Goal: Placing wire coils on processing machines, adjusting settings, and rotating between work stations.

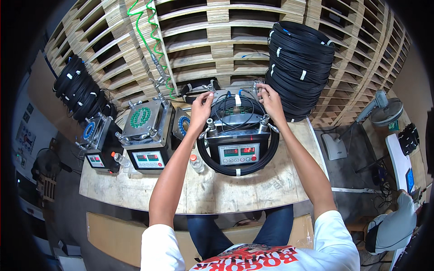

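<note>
A polishing machine (230, 155) with a red digital display stands before me on the bench, a black cable coil (204, 159) looped around it. Thinner black cable strands with blue ends lie over its metal top, where green connectors (235, 110) partly show. My left hand (201, 109) is closed at the far left corner of the top, beside a metal post; what its fingers grip is hidden. At the far right corner, my right hand (271, 100) has its thumb and fingers closed on a metal clamp knob (257, 85). Two nearer clamp knobs (211, 123) stand untouched.
Two similar machines (149, 156) (96, 160) stand to the left, with small clear bottles (197, 164) between. Tall black cable stacks (298, 72) (79, 88) rise at the back, before wooden pallets (194, 27). A green coiled air hose (141, 27) hangs behind. At far right are a fan (386, 112) and another person (395, 228).
</note>
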The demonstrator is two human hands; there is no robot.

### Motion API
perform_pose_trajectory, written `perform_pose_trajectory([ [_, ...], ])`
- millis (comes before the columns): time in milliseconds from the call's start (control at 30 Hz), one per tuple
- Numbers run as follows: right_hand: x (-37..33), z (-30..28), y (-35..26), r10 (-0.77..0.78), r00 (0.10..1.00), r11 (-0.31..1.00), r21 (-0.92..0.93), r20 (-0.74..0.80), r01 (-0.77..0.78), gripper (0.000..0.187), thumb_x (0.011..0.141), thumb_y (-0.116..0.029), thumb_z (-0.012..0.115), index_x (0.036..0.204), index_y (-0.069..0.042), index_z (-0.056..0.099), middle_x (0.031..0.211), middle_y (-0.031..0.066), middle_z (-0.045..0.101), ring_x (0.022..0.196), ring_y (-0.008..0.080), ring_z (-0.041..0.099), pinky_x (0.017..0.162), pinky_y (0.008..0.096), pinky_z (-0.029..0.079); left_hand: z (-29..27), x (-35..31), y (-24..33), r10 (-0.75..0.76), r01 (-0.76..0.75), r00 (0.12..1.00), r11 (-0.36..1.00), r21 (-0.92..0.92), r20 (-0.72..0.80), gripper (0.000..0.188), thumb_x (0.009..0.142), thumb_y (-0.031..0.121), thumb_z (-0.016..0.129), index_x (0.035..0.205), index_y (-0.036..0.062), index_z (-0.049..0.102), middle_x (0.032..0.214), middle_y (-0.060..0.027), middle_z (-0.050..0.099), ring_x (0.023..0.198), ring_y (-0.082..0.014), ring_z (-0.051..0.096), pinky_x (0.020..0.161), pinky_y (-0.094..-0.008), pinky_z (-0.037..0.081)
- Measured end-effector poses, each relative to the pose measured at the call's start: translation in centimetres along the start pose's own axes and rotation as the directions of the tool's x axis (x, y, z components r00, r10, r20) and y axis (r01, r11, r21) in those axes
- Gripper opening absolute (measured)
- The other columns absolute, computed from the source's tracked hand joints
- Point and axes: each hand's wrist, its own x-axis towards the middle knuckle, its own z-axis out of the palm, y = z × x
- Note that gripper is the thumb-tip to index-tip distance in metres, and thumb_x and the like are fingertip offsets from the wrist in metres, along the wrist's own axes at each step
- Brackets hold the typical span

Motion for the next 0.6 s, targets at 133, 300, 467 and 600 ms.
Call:
perform_pose_trajectory([
  [133, -0.2, 0.14, -0.1, 0.037, 0.999, 0.998, 0.048, 0.015, -0.037, 0.031, 0.104, -0.014, 0.044, 0.126, -0.005, 0.065, 0.091, 0.004, 0.063, 0.076, 0.0083, 0.055, 0.071, 0.0236, 0.049, -0.17, -0.2, 0.23, 0.029, -0.029, 1.0, 1.0, 0.011, 0.002, 0.039, 0.099, 0.031, 0.064, 0.122, 0.0001, 0.068, 0.107, -0.0143, 0.073, 0.098, -0.0183, 0.066, 0.088, -0.03, 0.05],
  [300, -0.11, -0.11, 0.46, 0.013, 1.0, 0.999, 0.053, 0.01, -0.013, 0.032, 0.104, -0.016, 0.044, 0.125, -0.002, 0.064, 0.092, 0.0045, 0.064, 0.076, 0.0086, 0.055, 0.07, 0.0235, 0.049, -0.05, -0.29, 0.63, 0.014, -0.015, 1.0, 0.999, 0.048, 0.018, 0.04, 0.098, 0.031, 0.065, 0.123, -0.0002, 0.068, 0.107, -0.0144, 0.073, 0.1, -0.0183, 0.066, 0.088, -0.0301, 0.051],
  [467, -0.05, 0.2, -0.11, 0.001, 1.0, 1.0, -0.002, -0.022, -0.001, 0.032, 0.103, -0.016, 0.045, 0.124, -0.001, 0.064, 0.094, 0.0065, 0.066, 0.08, 0.0096, 0.059, 0.071, 0.0249, 0.05, -0.12, -0.15, 0.38, 0.015, -0.015, 1.0, 1.0, 0.008, 0.003, 0.038, 0.099, 0.03, 0.065, 0.121, 0.0, 0.068, 0.107, -0.0141, 0.072, 0.099, -0.018, 0.066, 0.088, -0.03, 0.05],
  [600, 0.12, 0.17, 0.09, -0.01, 1.0, 1.0, 0.024, -0.023, 0.01, 0.032, 0.103, -0.015, 0.045, 0.125, -0.003, 0.064, 0.095, 0.0068, 0.066, 0.081, 0.01, 0.06, 0.071, 0.0249, 0.051, 0.03, 0.05, 0.19, 0.008, -0.008, 1.0, 1.0, -0.012, 0.007, 0.037, 0.099, 0.029, 0.064, 0.12, -0.0002, 0.068, 0.107, -0.0134, 0.072, 0.098, -0.0175, 0.066, 0.088, -0.0295, 0.05],
])
